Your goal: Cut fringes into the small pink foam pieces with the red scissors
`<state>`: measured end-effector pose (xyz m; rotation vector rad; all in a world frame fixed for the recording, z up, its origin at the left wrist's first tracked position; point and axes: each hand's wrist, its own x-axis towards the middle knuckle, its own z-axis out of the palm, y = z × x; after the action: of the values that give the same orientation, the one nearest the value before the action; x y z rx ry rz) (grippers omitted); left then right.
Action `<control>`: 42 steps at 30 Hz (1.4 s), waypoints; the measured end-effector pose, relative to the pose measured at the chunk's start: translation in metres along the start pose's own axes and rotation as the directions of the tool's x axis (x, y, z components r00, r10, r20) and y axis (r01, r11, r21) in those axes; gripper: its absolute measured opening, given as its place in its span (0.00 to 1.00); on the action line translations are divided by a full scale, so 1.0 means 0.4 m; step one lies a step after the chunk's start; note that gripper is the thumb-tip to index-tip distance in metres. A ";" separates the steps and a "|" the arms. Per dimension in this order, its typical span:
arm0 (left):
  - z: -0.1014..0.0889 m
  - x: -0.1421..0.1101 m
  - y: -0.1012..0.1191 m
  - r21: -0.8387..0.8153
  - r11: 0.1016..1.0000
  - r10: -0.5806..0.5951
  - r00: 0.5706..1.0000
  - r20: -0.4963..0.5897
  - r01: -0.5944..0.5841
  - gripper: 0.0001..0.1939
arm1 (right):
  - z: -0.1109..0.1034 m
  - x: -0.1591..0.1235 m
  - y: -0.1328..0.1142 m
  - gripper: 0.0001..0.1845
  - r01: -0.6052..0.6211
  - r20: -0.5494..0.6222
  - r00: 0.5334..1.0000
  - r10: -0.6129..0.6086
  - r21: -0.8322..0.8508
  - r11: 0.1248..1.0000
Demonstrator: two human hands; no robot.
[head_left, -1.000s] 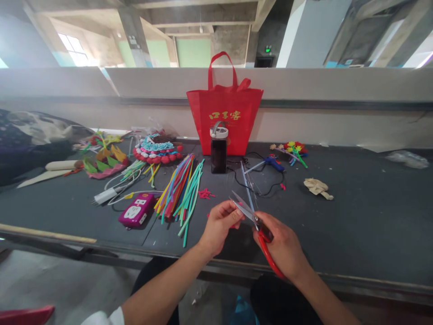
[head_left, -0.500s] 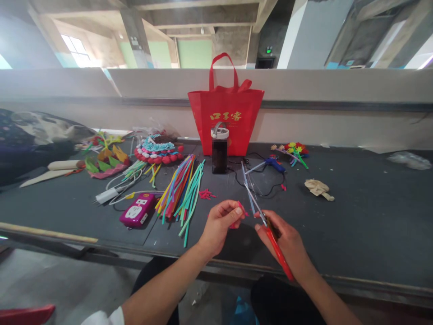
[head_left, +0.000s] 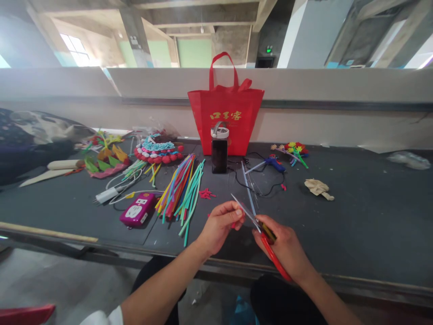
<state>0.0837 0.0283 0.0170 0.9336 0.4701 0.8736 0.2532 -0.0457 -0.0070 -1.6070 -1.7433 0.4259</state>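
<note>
My right hand (head_left: 286,248) grips red-handled scissors (head_left: 257,223), whose blades point up and left toward my left hand (head_left: 219,223). My left hand pinches a small red foam piece (head_left: 233,224) at its fingertips, right at the blade tips. Both hands hover over the near edge of a dark table (head_left: 355,216). A small red cut shape (head_left: 205,194) lies on the table just beyond my left hand.
A bundle of coloured foam strips (head_left: 181,187) lies left of my hands, beside a pink power strip (head_left: 137,210). A dark bottle (head_left: 219,151) stands before a red bag (head_left: 226,113). A blue glue gun (head_left: 274,163), craft flowers (head_left: 295,150) and crumpled paper (head_left: 318,187) lie to the right.
The scissors swung upright and away from my left hand, then came back with blades pointing left at the red piece. My left hand stayed nearly still.
</note>
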 end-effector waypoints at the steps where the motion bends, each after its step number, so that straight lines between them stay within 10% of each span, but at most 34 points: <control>1: 0.001 -0.001 0.001 -0.009 1.000 -0.003 1.000 -0.002 0.003 0.08 | 0.001 -0.001 -0.003 0.12 -0.002 0.003 1.000 0.002 0.027 1.000; 13: 0.004 0.000 -0.007 -0.020 0.997 -0.080 0.996 0.041 0.080 0.09 | -0.014 0.023 -0.036 0.22 -0.143 -0.092 0.969 0.231 0.552 0.821; 26: -0.019 0.001 -0.011 0.398 0.915 -0.070 0.997 -0.012 0.069 0.10 | -0.008 0.027 -0.035 0.19 -0.138 -0.122 0.959 0.254 0.583 0.801; 34: -0.182 0.082 0.064 0.970 0.234 0.444 0.879 -0.172 0.072 0.05 | -0.009 0.033 -0.007 0.22 -0.177 -0.159 0.914 0.372 0.670 0.721; 42: -0.255 0.094 0.093 0.983 0.117 0.495 0.849 -0.183 0.144 0.08 | -0.002 0.024 0.024 0.22 -0.162 -0.174 0.911 0.374 0.684 0.711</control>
<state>0.0191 0.1209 -0.0055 2.1106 1.5780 0.9852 0.2609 -0.0352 -0.0102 -1.3021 -0.9479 0.7938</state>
